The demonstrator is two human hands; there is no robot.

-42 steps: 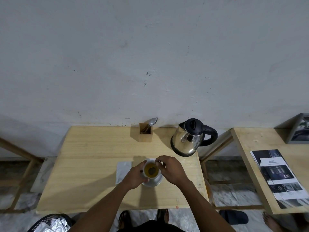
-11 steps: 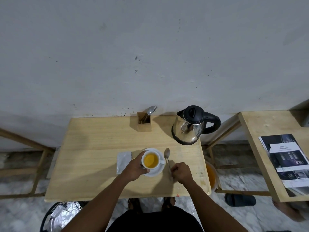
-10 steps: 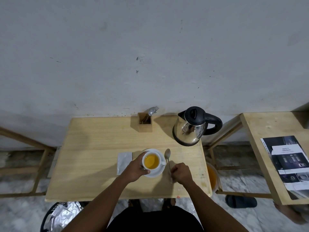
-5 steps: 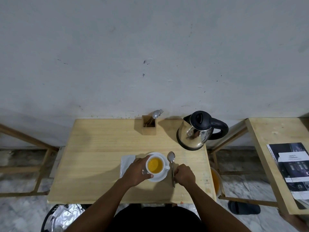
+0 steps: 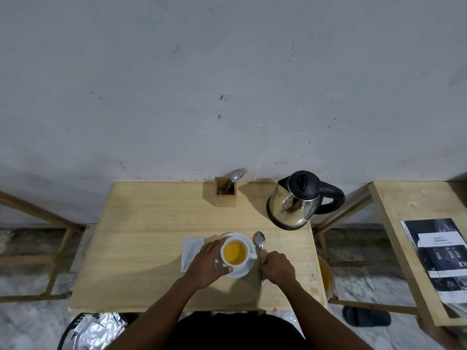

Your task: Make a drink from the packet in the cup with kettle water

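Note:
A white cup full of orange drink stands on a white saucer near the front of the wooden table. My left hand wraps the cup's left side. To the right of the saucer a metal spoon lies flat on the table, bowl pointing away from me. My right hand rests on its handle with fingers curled. A silver packet lies flat just left of my left hand. The steel kettle with a black lid and handle stands at the back right.
A small wooden holder with cutlery stands at the table's back edge by the wall. A second table with printed sheets is to the right. A basket of foil packets sits on the floor at the front left.
Four seconds ago the spoon was at the cup in my right hand; it has since been laid on the table right of the saucer. In the last second only the camera shifted.

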